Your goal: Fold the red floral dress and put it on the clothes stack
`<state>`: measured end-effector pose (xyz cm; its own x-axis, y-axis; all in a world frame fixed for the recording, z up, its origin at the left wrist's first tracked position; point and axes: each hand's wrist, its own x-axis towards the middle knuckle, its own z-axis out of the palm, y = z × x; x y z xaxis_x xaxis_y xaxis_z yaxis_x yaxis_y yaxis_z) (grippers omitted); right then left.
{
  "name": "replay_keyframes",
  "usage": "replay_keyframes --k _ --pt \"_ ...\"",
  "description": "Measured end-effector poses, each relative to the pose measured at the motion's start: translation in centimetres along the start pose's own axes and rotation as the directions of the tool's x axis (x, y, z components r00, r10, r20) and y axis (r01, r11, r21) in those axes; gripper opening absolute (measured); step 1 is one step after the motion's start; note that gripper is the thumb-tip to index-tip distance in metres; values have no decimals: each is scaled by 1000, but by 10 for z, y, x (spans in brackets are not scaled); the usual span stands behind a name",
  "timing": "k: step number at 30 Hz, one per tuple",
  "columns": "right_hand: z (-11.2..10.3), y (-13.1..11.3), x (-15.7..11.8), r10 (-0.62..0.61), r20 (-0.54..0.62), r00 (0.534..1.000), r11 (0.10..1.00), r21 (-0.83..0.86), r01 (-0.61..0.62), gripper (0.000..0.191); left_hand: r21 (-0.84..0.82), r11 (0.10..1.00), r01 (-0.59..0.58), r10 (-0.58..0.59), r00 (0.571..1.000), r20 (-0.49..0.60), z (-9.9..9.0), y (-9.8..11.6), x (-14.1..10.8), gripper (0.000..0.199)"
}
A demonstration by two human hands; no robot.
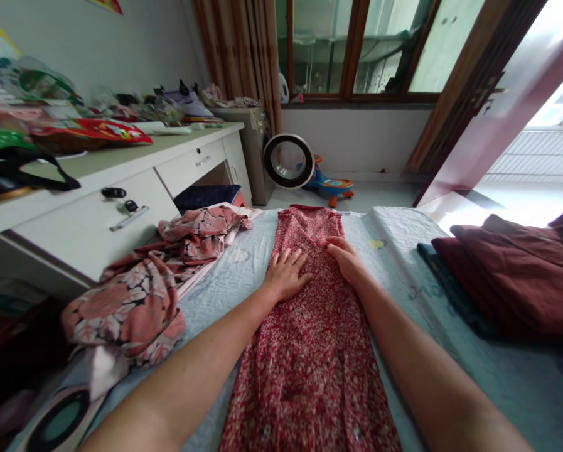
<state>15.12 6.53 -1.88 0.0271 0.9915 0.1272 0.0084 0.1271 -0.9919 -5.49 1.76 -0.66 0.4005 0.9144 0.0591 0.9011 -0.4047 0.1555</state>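
Note:
A long red garment with a pale speckled pattern [309, 339] lies lengthwise on the light blue bed cover [234, 276], its narrower end away from me. My left hand [285, 275] rests flat on its left part, fingers spread. At its right edge, slightly farther off, my right hand [346, 258] touches the cloth, its fingers pointing inward and partly bent; whether they pinch the fabric is hard to see. Two small shiny fittings show near the garment's close end.
Crumpled pink floral cloth [135, 295] lies at the left, beside a white desk [116, 220] piled with packets. Folded dark red clothes [521, 276] are stacked at the right. Beyond the bed are an open-doored washing machine [255, 157] and a blue ride-on toy [331, 183].

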Motion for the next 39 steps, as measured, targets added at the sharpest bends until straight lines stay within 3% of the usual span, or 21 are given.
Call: replay_keyframes --k 4,8,11,15,18,22,26,28,30,35,39 --pt "-20 -6 2 93 5 996 954 286 -91 29 2 1000 -1 1 1000 -5 0 1 1 66" --pt "-33 -11 4 137 25 990 917 375 -136 24 0 1000 -6 6 1000 -22 0 0 0 65" --pt "-39 -15 5 174 -59 983 918 370 -140 22 -5 1000 -7 7 1000 -16 1 0 0 65" --pt "-43 -24 -8 156 -221 963 962 255 -97 22 -4 1000 -7 7 999 -41 -3 2 0 63" --pt "-40 -33 -32 96 -232 968 990 127 -67 23 32 998 -49 53 987 -155 -14 10 -7 57" --pt "-29 -44 -78 36 -107 994 987 -154 -52 25 45 984 -172 178 959 -220 -33 33 -40 41" --pt "-24 -50 -123 94 143 985 947 -318 -44 25 0 964 -267 265 957 -116 -39 58 -99 25" --pt "-27 -51 -141 97 207 974 908 -420 -1 22 -17 959 -282 281 958 -53 -37 66 -125 21" --pt "-31 -52 -154 56 200 978 842 -536 61 19 -19 958 -286 285 958 -39 -34 70 -142 21" --pt "-35 -58 -175 -95 156 983 611 -771 181 19 -72 965 -253 248 966 -75 -34 72 -155 25" --pt "-25 -71 -205 -214 205 955 474 -833 285 20 -152 953 -262 251 964 -90 -42 77 -172 20"
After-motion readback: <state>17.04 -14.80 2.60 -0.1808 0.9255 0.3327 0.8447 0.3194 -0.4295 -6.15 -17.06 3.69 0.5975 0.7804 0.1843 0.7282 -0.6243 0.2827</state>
